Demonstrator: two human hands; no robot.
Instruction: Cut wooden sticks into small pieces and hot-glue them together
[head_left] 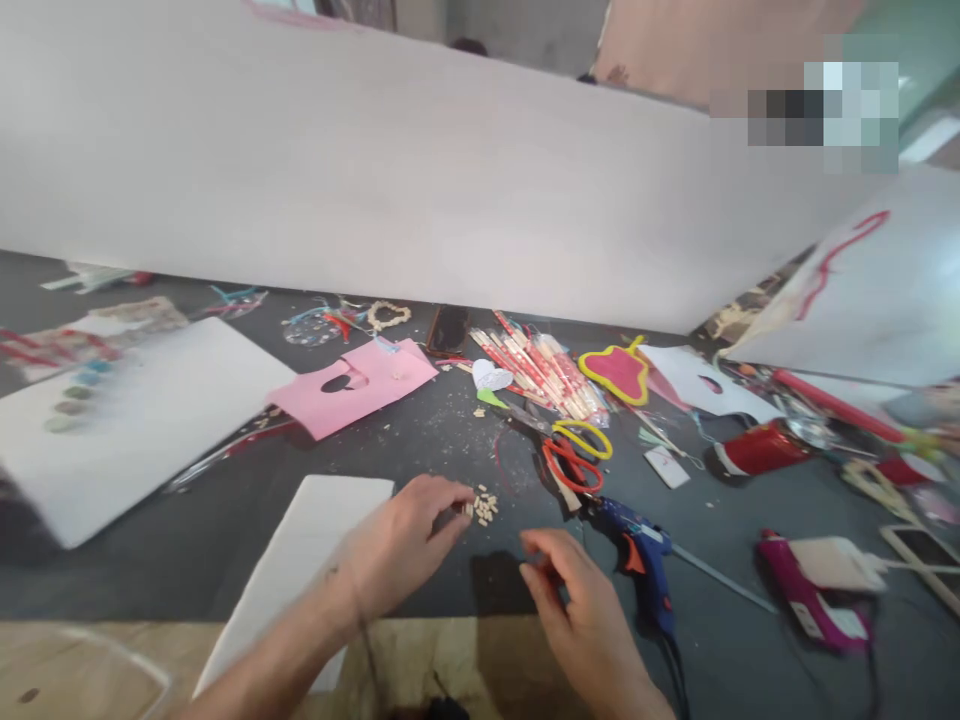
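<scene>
Dark tabletop (427, 445): left hand (405, 535) narrow at pale pieces (485, 506), grip unclear; right hand (576, 592) slightly open.

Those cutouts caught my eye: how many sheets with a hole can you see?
2: a pink sheet left of the sticks, and a white sheet right of them.

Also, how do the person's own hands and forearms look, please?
The left hand and right hand are gloveless, with no sleeve or ring visible. Near the left wrist there are a small dark mark and a thin dark strand; I cannot tell what they are.
</scene>
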